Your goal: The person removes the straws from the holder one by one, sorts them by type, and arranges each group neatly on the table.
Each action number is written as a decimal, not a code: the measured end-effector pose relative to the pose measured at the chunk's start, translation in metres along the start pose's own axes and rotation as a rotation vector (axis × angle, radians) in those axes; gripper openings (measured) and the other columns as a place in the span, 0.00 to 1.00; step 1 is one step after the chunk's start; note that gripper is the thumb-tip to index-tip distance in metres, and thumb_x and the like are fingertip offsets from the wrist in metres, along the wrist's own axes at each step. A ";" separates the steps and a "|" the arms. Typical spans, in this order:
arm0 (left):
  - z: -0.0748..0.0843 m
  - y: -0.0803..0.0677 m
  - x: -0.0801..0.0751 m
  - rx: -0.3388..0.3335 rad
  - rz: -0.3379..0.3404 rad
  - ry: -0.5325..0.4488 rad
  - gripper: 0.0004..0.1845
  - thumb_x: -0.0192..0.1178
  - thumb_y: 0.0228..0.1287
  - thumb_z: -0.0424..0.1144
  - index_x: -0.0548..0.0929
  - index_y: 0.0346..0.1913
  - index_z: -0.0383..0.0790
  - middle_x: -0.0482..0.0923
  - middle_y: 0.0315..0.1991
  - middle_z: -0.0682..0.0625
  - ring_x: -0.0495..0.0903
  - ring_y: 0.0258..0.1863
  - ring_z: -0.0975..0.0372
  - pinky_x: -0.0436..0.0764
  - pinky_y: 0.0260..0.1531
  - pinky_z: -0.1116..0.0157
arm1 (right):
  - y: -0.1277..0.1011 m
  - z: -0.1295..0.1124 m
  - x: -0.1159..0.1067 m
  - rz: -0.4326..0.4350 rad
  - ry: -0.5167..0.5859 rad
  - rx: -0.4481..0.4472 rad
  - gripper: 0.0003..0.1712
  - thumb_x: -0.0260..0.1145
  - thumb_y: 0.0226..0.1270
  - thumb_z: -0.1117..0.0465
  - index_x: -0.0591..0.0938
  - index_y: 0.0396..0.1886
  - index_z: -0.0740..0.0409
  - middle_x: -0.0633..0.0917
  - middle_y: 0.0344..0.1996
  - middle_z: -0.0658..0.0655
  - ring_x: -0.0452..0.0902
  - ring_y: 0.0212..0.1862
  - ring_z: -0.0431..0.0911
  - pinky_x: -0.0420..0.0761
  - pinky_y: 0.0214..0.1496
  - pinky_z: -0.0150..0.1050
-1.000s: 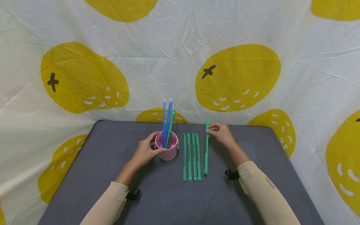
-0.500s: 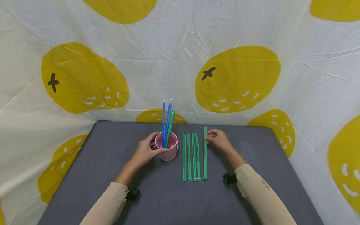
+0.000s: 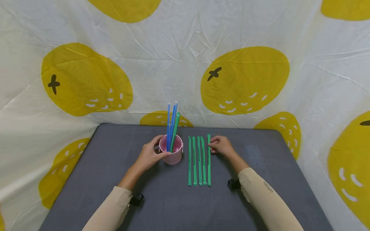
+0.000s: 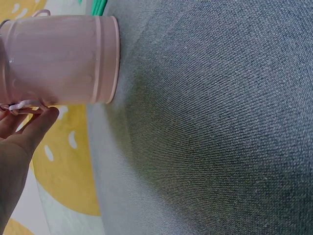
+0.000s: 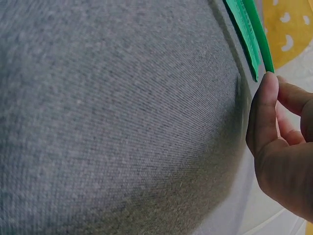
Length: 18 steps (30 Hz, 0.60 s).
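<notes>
Here, left hand (image 3: 149,156) grip curled round pink bucket (image 3: 172,153), right hand (image 3: 220,146) grip pinching green strip (image 3: 208,160).

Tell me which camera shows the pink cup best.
The head view: the whole pink cup stands upright on the table, straws sticking out, left hand holding its side. The left wrist view shows only its outside wall up close. The right wrist view misses it.
</notes>
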<state>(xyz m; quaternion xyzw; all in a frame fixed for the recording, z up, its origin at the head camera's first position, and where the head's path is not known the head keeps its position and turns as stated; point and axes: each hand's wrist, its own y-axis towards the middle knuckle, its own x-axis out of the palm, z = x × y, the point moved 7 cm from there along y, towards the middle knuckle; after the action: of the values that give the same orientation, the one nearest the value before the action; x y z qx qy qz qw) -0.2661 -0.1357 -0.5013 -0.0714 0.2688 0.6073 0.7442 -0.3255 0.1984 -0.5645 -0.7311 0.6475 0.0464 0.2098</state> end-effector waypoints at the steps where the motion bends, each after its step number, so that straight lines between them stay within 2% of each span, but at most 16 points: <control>1: 0.000 0.000 0.000 0.001 0.001 0.001 0.43 0.81 0.54 0.46 0.73 0.71 0.38 0.82 0.62 0.40 0.82 0.62 0.47 0.84 0.59 0.46 | 0.000 0.000 0.001 0.002 -0.009 0.005 0.18 0.69 0.70 0.69 0.78 0.56 0.73 0.88 0.38 0.63 0.85 0.30 0.43 0.90 0.35 0.39; 11: -0.001 0.000 0.000 0.006 0.006 0.012 0.43 0.81 0.54 0.46 0.73 0.71 0.39 0.82 0.62 0.40 0.82 0.62 0.48 0.84 0.59 0.46 | -0.001 -0.002 0.004 0.000 -0.068 0.009 0.18 0.69 0.70 0.69 0.79 0.55 0.73 0.89 0.41 0.69 0.86 0.31 0.43 0.90 0.35 0.39; 18: 0.000 0.000 0.000 0.006 0.002 0.004 0.43 0.81 0.54 0.45 0.73 0.71 0.39 0.82 0.62 0.40 0.83 0.62 0.47 0.83 0.59 0.46 | -0.004 -0.005 0.004 0.005 -0.146 -0.004 0.15 0.70 0.69 0.69 0.81 0.52 0.72 0.90 0.40 0.67 0.86 0.31 0.44 0.90 0.35 0.38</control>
<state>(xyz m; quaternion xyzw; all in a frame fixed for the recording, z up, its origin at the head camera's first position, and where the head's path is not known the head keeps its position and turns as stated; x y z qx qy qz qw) -0.2666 -0.1359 -0.5013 -0.0702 0.2720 0.6073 0.7432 -0.3224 0.1935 -0.5602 -0.7245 0.6322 0.1014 0.2552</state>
